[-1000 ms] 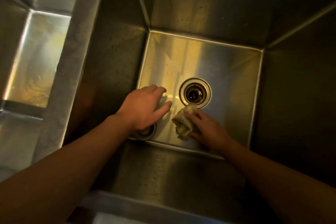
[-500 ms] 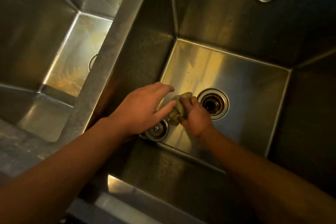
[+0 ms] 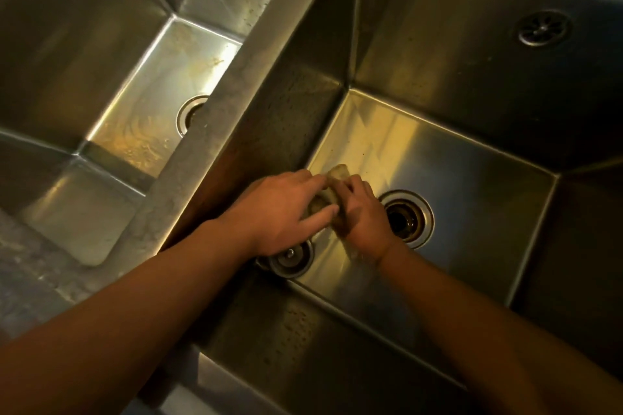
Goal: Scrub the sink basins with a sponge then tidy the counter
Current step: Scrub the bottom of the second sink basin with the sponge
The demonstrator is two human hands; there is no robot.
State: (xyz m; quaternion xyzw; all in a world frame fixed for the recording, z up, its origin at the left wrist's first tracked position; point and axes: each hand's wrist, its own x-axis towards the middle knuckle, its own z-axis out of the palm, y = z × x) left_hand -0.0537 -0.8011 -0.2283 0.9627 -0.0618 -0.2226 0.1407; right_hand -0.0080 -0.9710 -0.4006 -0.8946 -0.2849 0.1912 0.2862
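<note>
Down in the right basin: both my hands are low on the floor of the right basin [image 3: 455,158], so I can rub the steel there.
Sponge: the sponge [image 3: 332,194] is squashed up between my two hands, near the left wall of this basin. It looks more like a soft, crumpled rag.
Right hand: my right hand [image 3: 362,212] has its grip closed around the sponge. I think I hold it tight so it does not slip while I scrub.
Left hand: my left hand [image 3: 286,212] lies flat with fingers out, and its fingertips touch the sponge. This grip is open. I think it helps press or fold the sponge.
Drain: the drain hole [image 3: 406,217] is open, just beside my right hand, so dirty water can run away.
Strainer: the round strainer [image 3: 291,259] sits out of the hole, partly under my left wrist. I think it was set aside so the drain can be cleaned.
Left basin: the left basin [image 3: 145,111] has brown marks on its floor, so it likely needs a scrub.
Overflow: a small round overflow grate [image 3: 542,29] is high on the back wall.
Counter: only a bit of grey counter [image 3: 30,266] shows at the left.
Writing: I see no words or brand names anywhere.
</note>
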